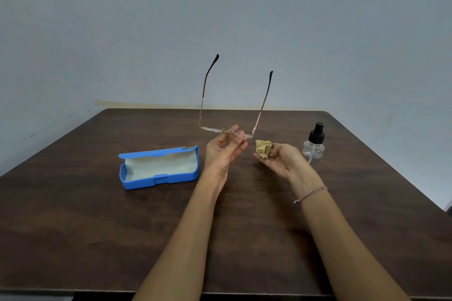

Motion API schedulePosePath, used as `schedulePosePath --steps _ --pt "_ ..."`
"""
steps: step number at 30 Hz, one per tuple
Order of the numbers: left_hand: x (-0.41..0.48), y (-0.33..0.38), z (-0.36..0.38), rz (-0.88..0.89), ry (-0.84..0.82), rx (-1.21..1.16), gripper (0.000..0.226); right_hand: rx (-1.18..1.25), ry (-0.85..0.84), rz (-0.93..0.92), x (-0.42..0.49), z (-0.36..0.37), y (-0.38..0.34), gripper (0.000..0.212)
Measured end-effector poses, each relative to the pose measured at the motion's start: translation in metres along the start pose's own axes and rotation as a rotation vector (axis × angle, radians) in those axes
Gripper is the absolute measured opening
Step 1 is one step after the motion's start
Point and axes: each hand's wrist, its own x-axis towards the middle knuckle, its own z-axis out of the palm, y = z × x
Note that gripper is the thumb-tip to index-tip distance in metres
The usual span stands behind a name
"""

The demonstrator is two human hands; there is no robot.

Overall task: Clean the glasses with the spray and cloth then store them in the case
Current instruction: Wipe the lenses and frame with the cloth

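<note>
Gold-framed glasses point(215, 130) sit raised over the table's point(97, 227) far half, pinched at the bridge by your left hand point(221, 151); your right hand point(281, 161) grips the crumpled tan cloth point(263, 148) just beside.

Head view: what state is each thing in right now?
glasses: temples unfolded, lifted off the table, pinched at the front by the left hand
cloth: crumpled, held in the right hand
case: open, empty, lying on the table
spray bottle: upright on the table, not held
</note>
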Motion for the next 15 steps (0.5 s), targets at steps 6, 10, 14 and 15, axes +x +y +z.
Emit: schedulePosePath --steps 6,10,14,15 --pt "-0.0007 -0.0005 -0.0006 -0.005 -0.018 0.008 0.031 0.157 -0.077 0.018 0.0002 -0.0006 0.0006 0.029" --pt "-0.0007 0.0003 -0.0017 -0.016 -0.035 0.022 0.029 0.005 -0.100 0.000 0.0005 -0.0010 0.0014 0.012" --pt "-0.0032 0.0010 -0.0015 -0.060 -0.091 0.037 0.026 -0.224 -0.001 -0.178 0.0026 -0.0063 0.0024 0.013" --pt "-0.0038 0.0012 -0.0014 -0.073 -0.105 0.041 0.025 -0.289 0.044 -0.236 0.0039 -0.0075 0.0034 0.016"
